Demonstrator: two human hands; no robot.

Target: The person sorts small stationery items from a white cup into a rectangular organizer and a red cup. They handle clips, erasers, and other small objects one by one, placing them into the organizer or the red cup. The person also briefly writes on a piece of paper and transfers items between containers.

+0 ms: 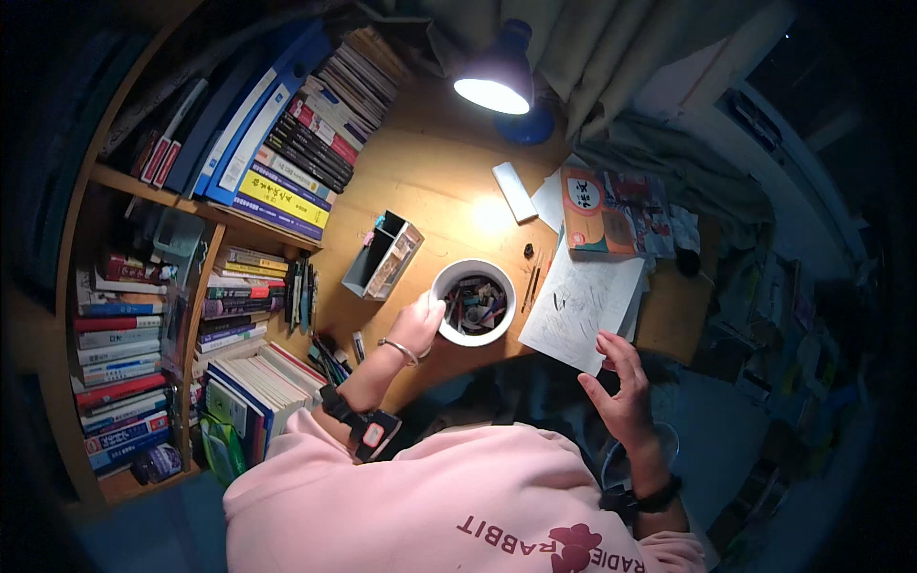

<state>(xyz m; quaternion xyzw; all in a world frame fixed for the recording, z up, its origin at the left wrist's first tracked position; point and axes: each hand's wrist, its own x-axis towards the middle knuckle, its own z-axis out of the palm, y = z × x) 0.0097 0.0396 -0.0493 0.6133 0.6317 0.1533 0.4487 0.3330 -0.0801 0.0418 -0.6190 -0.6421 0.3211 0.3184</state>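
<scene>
My left hand [418, 324], a metal bangle at its wrist, grips the near left side of a round white container [441, 276]. Inside it lies a jumble of small stationery items [474, 304], too mixed to tell apart. Fingers spread, my right hand [620, 376] is at the lower corner of a sheet of paper [573, 308] covered in pen scribbles; whether it touches the sheet I cannot tell. Between the container and the paper lie thin pens or pencils [532, 283] and a small black object [529, 250].
A grey desk organizer [383, 256] with clips stands left of the container. The lit desk lamp [494, 79] is at the back. A white box-like object [514, 192] and books [598, 215] lie to the right. A wooden bookshelf [208, 265] lines the left. Several pens [331, 359] lie near my left forearm.
</scene>
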